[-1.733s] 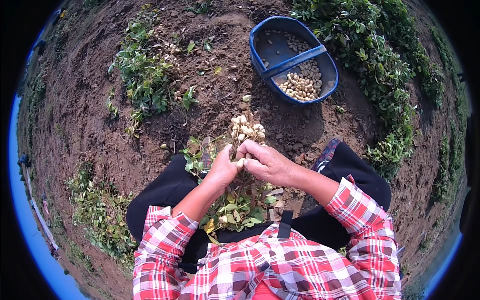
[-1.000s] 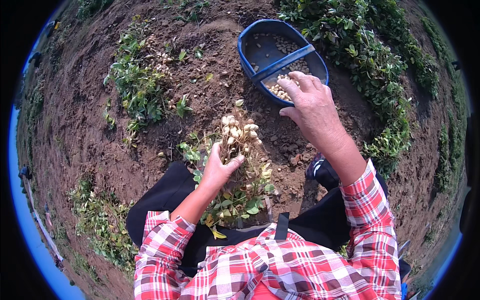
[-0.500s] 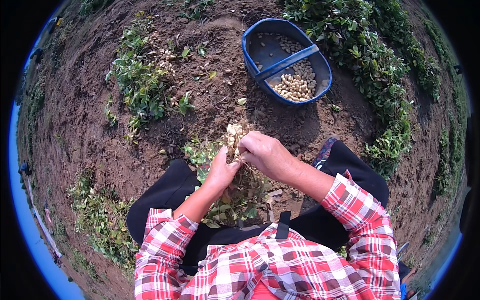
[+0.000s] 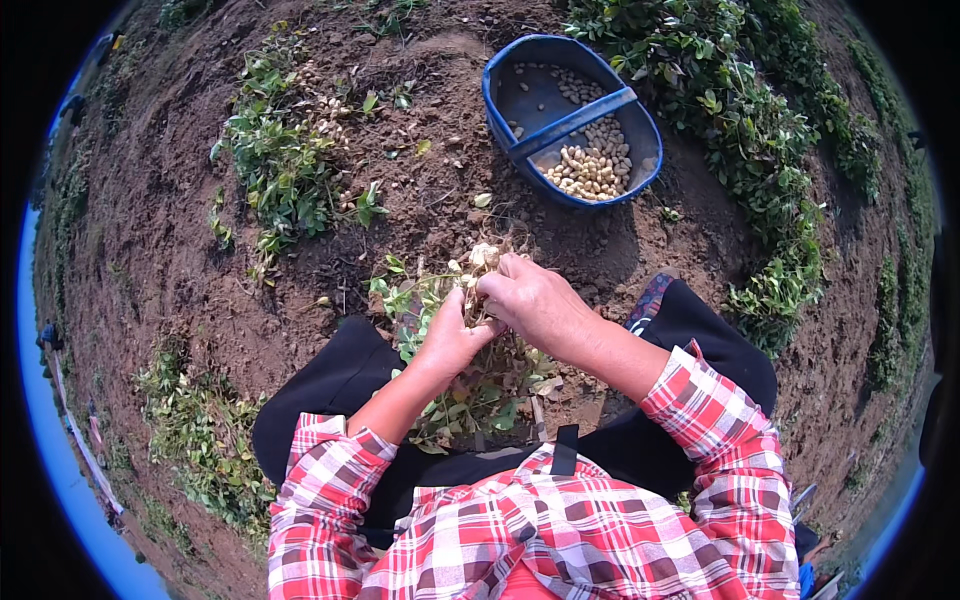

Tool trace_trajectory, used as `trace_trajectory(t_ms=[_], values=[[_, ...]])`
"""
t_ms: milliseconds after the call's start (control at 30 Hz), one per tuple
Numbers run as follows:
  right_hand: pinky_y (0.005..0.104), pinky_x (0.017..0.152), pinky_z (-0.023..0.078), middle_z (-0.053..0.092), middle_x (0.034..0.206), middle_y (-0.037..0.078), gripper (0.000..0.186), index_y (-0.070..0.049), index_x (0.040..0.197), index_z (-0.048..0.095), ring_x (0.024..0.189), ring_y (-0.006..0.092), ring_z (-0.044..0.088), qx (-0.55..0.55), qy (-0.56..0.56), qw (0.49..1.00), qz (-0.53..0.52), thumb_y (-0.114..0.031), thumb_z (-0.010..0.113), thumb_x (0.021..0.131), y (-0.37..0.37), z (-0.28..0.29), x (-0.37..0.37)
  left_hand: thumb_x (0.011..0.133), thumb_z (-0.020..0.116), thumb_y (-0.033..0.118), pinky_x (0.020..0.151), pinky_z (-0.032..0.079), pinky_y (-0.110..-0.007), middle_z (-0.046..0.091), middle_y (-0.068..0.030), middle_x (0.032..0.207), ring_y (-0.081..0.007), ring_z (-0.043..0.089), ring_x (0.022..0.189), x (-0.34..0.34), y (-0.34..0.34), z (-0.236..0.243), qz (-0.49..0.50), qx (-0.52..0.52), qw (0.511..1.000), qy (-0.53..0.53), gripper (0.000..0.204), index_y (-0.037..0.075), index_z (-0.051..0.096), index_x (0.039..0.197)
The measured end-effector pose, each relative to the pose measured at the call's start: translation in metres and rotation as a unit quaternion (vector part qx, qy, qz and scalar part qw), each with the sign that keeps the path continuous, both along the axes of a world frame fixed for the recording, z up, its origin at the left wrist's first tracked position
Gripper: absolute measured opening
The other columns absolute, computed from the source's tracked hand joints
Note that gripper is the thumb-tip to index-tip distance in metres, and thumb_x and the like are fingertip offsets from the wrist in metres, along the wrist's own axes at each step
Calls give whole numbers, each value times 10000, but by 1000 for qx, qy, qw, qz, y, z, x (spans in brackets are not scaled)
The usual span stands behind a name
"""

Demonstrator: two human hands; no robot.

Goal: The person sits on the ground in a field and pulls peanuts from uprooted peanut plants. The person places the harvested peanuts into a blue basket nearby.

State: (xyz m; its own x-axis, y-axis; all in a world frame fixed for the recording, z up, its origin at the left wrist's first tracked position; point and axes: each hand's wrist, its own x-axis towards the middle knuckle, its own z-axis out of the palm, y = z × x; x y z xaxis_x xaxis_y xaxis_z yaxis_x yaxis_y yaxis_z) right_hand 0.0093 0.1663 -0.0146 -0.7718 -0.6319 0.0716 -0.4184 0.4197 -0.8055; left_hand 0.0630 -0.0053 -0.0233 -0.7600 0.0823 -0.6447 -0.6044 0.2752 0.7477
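My left hand (image 4: 447,338) grips a pulled-up peanut plant (image 4: 470,385) by its stems, leaves hanging toward my lap and pale pods (image 4: 483,257) at the top. My right hand (image 4: 530,300) is closed on the pod cluster right beside the left hand, fingers pinching pods. A blue oval basket (image 4: 500,110) with a blue handle across it sits on the soil ahead, holding loose peanut pods (image 4: 585,170) at its near end.
Bare brown soil (image 4: 150,250) lies all around. A heap of uprooted peanut plants (image 4: 285,160) lies to the left front, more plants (image 4: 195,440) at the lower left, and a row of green growing plants (image 4: 770,140) on the right.
My right hand reached out over the basket, then came back to the plant and closed on the pods again. The left hand kept hold of the plant throughout.
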Motion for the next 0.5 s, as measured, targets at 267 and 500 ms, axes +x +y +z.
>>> trace_trajectory(t_ms=[267,500], values=[[416,647,491,513,812,127,177,-39,831,518,762,312,576,3,115,992,61,-95,648,726,-5,2,1,817,738,138,917,456,-338,601,-111,1123,-179,560,1053,-2,-7,7,-32,-10,999,-3,494,7,480,1218],[421,644,496,518,771,136,188,-20,806,490,735,327,582,34,44,998,27,-96,645,732,-14,13,24,804,708,131,842,483,-440,625,-272,1013,-437,612,987,3,-19,-27,-53,-161,977,127,397,-26,469,1079]])
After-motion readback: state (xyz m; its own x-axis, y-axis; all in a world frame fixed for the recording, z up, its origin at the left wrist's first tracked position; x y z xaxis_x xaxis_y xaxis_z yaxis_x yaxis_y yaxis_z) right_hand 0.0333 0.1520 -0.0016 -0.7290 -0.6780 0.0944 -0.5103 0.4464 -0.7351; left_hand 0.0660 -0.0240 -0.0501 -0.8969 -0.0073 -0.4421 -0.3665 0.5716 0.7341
